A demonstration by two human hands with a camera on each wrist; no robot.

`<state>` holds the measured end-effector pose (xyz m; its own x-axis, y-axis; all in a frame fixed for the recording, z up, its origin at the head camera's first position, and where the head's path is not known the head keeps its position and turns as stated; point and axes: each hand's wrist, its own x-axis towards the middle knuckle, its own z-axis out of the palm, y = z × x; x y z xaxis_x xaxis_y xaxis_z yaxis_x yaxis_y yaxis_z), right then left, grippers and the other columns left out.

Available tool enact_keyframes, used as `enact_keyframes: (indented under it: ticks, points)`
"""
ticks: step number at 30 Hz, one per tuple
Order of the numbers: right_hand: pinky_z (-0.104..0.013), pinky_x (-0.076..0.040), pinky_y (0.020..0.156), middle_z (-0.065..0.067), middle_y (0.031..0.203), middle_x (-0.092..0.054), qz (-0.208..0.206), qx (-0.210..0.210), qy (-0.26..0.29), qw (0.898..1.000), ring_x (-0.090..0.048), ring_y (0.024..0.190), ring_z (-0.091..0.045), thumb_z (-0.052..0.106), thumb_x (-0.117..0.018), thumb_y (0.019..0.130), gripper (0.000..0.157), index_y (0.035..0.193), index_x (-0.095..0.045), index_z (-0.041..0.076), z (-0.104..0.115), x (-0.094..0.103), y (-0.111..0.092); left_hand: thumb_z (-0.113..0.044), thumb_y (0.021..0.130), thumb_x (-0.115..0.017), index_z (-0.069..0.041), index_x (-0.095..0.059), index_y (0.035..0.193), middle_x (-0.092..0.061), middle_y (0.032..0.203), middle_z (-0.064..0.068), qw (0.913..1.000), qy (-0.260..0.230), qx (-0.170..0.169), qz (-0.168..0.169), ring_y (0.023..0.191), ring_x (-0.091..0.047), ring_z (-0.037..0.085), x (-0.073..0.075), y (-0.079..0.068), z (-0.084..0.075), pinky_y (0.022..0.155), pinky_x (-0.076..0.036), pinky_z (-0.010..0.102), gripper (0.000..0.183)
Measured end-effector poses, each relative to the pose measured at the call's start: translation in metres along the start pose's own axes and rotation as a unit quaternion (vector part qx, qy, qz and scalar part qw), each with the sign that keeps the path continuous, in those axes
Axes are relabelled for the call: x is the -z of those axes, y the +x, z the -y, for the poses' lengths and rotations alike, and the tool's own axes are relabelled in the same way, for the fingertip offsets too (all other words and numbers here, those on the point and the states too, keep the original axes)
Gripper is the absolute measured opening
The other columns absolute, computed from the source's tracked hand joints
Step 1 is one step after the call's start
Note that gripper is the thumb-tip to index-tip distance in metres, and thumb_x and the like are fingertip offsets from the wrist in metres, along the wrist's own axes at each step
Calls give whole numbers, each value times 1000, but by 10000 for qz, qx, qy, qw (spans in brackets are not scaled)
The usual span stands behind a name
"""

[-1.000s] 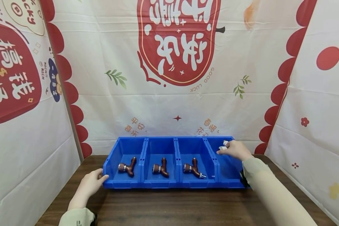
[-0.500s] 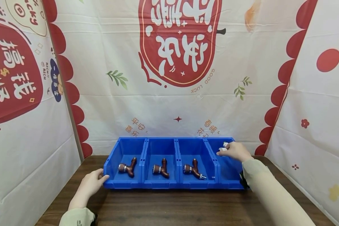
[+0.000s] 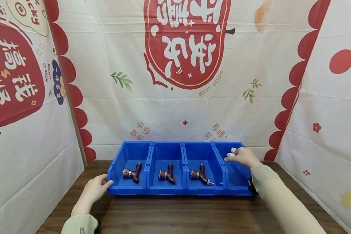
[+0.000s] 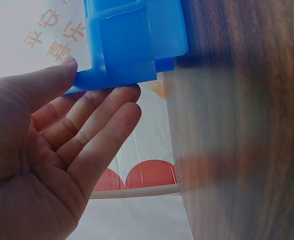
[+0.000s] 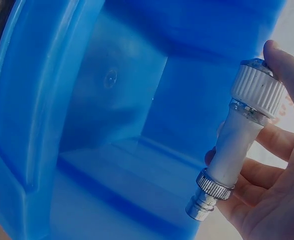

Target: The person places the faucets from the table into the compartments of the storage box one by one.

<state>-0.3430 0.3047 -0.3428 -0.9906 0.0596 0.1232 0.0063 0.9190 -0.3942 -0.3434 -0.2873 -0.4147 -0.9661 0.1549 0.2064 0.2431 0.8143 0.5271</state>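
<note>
In the head view, my right hand point(image 3: 245, 157) grips a white tap point(image 3: 230, 154) above the rightmost compartment of the blue bins point(image 3: 165, 191). The right wrist view shows the tap's ribbed white knob by the thumb and its silver hose nozzle pointing down. My left hand point(image 3: 95, 188) holds the left end of the bins; in the left wrist view its thumb lies over the rim and its fingers lie against the outer wall. Brown taps lie singly in the other compartments: a left one point(image 3: 132, 173), a middle one point(image 3: 167, 174) and one with a silver nozzle point(image 3: 201, 175).
The row of bins stands on a dark wooden table point(image 3: 175, 213). A printed white cloth point(image 3: 175, 113) hangs close behind, with cloth side walls point(image 3: 318, 143) at left and right. Dividers separate the compartments, and each has a low front lip.
Both hands keep their places, the right with the white tap above the rightmost compartment, the left at the bin's end. The head view shifts very slightly.
</note>
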Motion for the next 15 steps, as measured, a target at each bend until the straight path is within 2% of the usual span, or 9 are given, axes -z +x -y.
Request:
enact_keyframes:
  ticks: [7, 15]
  points:
    - [-51, -55, 69, -22, 95, -68, -4, 0, -28, 10000, -64, 76, -29, 50, -74, 80, 63, 105, -66, -7, -2, -1, 0, -20, 94, -63, -7, -59, 87, -49, 65, 0, 10000, -46, 4, -13, 60, -47, 17, 0, 0, 0, 54, -36, 32, 16]
    - [-49, -56, 68, -18, 93, -69, 76, -43, -54, 9999, -63, 73, -25, 51, -74, 80, 62, 104, -66, -6, -5, -3, 2, -20, 94, -63, -3, -62, 96, -51, 66, 0, 10000, -45, 41, 34, 61, -49, 17, 1, 0, -1, 55, -38, 32, 18]
